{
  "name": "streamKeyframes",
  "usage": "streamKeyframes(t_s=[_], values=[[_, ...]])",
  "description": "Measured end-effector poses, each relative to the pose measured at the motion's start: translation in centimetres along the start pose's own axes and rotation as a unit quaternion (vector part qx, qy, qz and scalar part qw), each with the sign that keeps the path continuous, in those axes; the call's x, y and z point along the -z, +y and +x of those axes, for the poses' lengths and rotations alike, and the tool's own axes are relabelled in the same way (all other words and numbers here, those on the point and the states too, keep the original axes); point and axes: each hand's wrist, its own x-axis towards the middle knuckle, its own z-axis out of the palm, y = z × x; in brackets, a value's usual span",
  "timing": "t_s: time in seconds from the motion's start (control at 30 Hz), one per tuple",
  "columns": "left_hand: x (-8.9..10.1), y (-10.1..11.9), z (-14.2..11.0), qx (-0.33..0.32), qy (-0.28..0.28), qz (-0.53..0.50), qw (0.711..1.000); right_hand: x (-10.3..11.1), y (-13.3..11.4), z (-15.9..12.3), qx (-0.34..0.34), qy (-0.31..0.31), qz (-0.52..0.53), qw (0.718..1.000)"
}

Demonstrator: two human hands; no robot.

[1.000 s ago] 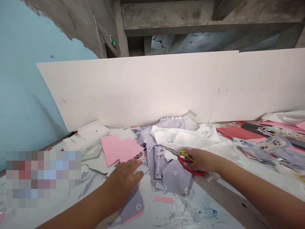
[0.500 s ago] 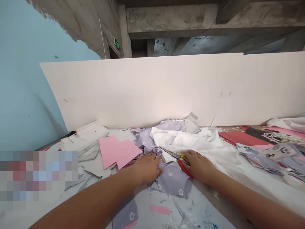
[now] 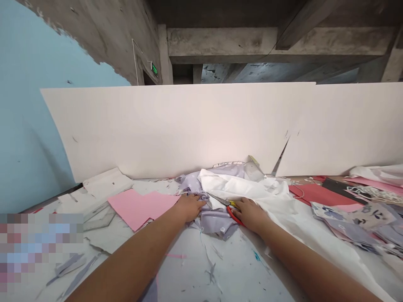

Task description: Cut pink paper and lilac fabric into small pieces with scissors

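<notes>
My left hand (image 3: 191, 206) presses into a bunched heap of lavender flowered fabric (image 3: 217, 221), its fingers curled over the folds. The fingertips are partly lost among the creases. Red-and-yellow-handled scissors (image 3: 232, 214) lie under my right hand (image 3: 250, 214), whose fingers are closed around the handles. Their metal blades point left and away from me, over the fabric. White cloth (image 3: 228, 181) is crumpled just beyond the blades and trails off to the right. To the left of my left hand, partly behind my forearm, lies a pink sheet (image 3: 137, 205).
A tall white board (image 3: 176, 130) stands along the table's back edge. Pale paper scraps (image 3: 107, 184) lie at the left. On the right are red sheets (image 3: 321, 195), a stack of patterned fabric pieces (image 3: 349, 222) and a coil of white cord (image 3: 374, 182). Small scraps dot the tabletop (image 3: 226, 264).
Both hands have moved away from my body, the lavender fabric and scissors shifting with them. The front flowered piece is now more bunched. A gap in the white board has widened.
</notes>
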Motion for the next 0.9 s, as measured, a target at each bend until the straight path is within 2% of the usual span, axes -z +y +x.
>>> streamKeyframes(t_s=[0.17, 0.33, 0.5, 0.67, 0.77, 0.9], values=[[1.1, 2.6, -2.1, 0.054, 0.052, -0.061, 0.995, -0.2, -0.9, -0.3, -0.014, 0.032, 0.004, 0.999], [0.9, 3.4, -3.3, 0.123, 0.003, -0.163, 0.979, 0.9, -1.1, -0.4, -0.053, 0.05, 0.048, 0.996], [0.4, 2.7, -3.0, 0.135, -0.018, -0.266, 0.954, 2.2, -0.6, -0.8, -0.083, 0.018, 0.135, 0.987], [1.0, 1.4, -3.4, 0.153, -0.005, -0.369, 0.917, 0.8, -1.4, -1.4, -0.091, -0.027, 0.204, 0.974], [1.7, 0.5, -4.5, 0.169, -0.015, -0.431, 0.886, 0.0, -1.8, -1.6, -0.1, -0.039, 0.221, 0.969], [2.5, -0.7, -6.9, 0.198, -0.008, -0.488, 0.85, 0.1, -1.6, -1.7, -0.103, -0.046, 0.238, 0.965]])
